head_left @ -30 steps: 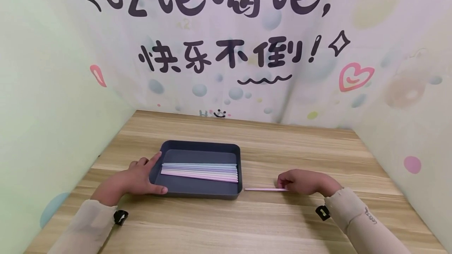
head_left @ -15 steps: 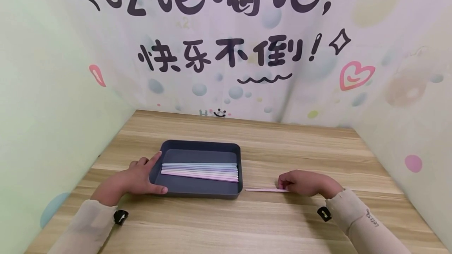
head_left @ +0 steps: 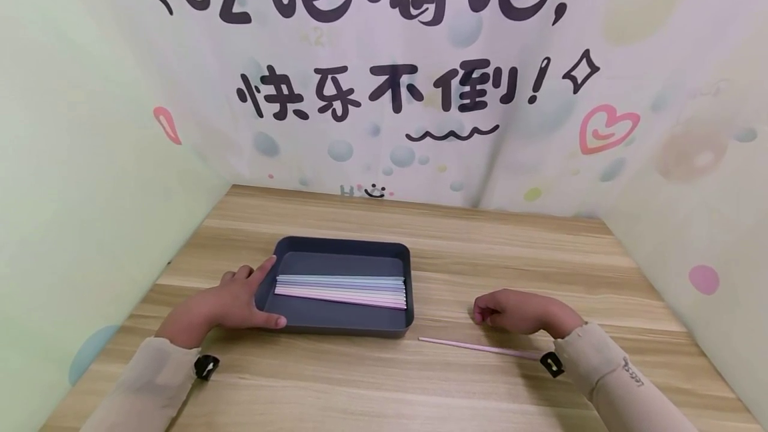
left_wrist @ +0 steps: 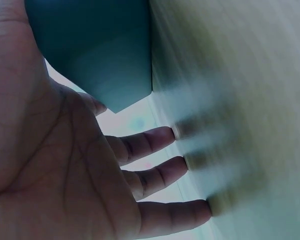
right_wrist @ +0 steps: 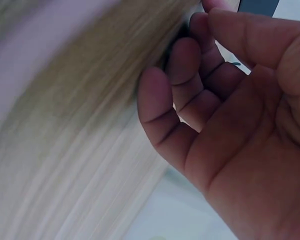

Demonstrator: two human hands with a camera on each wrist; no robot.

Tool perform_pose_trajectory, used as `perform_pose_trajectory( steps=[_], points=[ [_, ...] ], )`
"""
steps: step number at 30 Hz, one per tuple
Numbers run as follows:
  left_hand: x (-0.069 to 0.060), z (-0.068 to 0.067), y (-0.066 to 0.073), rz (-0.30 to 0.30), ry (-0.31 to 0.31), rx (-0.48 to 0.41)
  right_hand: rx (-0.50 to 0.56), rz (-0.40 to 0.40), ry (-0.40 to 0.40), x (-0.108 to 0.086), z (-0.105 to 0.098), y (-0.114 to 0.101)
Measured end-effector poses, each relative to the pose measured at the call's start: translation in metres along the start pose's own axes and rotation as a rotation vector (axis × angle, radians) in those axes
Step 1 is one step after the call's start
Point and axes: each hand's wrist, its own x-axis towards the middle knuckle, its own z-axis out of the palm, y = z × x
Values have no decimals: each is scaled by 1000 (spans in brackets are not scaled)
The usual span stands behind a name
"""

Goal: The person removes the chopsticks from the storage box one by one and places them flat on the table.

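Out on the pale wood-grain tabletop (head_left: 336, 385), one thin pink stick (head_left: 468, 346) is lying loose, and that's the bit I'm eyeing from my end. It's sitting on the near side of the right hand (head_left: 510, 310), clearly apart from it, long axis running mostly left-right and slanting slightly toward the person. Its left tip is sitting just beside the near right corner of the dark blue-grey rectangular tray (head_left: 342, 263); the other end is reaching the black clip (head_left: 553, 365) at the cuff, so I'm not seeing exactly where it stops. Right hand's way nearer: fingers hanging loosely curled, holding nothing. Left hand (head_left: 234, 302) is resting against the tray's left end, thumb and fingers well apart. Inside, a row of slim pastel sticks (head_left: 339, 291) is lying at roughly the same angle.
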Motion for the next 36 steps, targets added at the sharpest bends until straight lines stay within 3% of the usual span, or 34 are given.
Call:
perform_pose_trajectory(
  steps=[18,28,36],
  points=[
    [-1,1,2,-2,-6,7,-7,24,-52,-14,1,-12],
    [0,0,1,-7,-12,3,39,16,-93,-28,11,-19],
    [-1,-1,2,-5,-14,-6,50,-3,-74,-31,21,-28]
  ],
)
